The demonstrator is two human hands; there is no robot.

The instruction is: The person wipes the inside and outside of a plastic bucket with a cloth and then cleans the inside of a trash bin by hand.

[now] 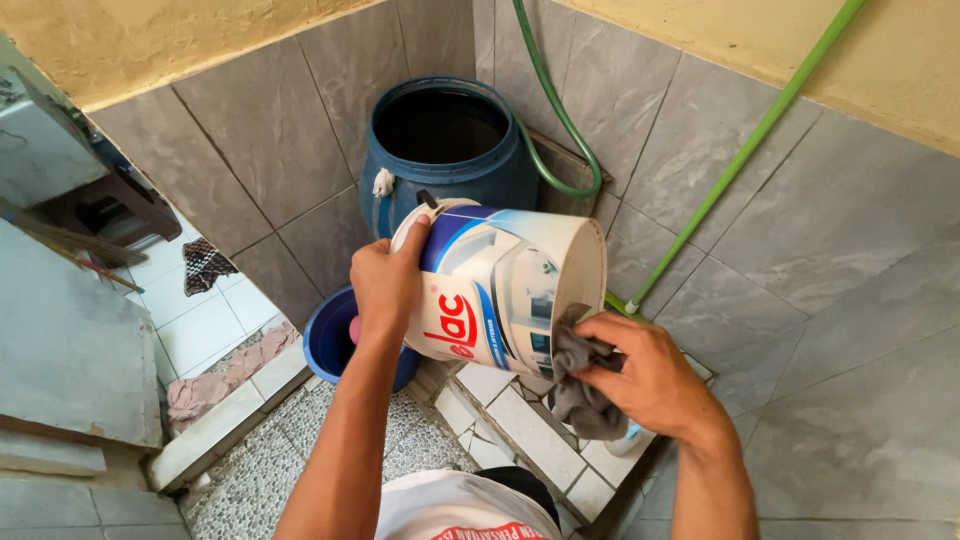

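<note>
Item, bottom centre of the frame: a white shirt with red print, nearest the camera, with both forearms rising from it.

Item, centre: a white printed plastic bucket, lying tipped on its side in the air, mouth facing right. The left hand is gripping its base end, fingers wrapped over the bottom rim and closed on it. The right hand, at the centre right, is closed on a crumpled grey cloth, pressing it against the bucket's rim.

Handling (a judgement): the bucket is probably light and stiff, its smooth wall likely slippery if wet; the two rims are offering the surest hold. The cloth is soft and limp, gathering anywhere.

Item, upper centre: a tall dark blue plastic drum, open-topped, standing in the tiled corner, a green hose dropping behind it.

Item, left of centre: a small blue basin, sitting just behind the left wrist.
</note>
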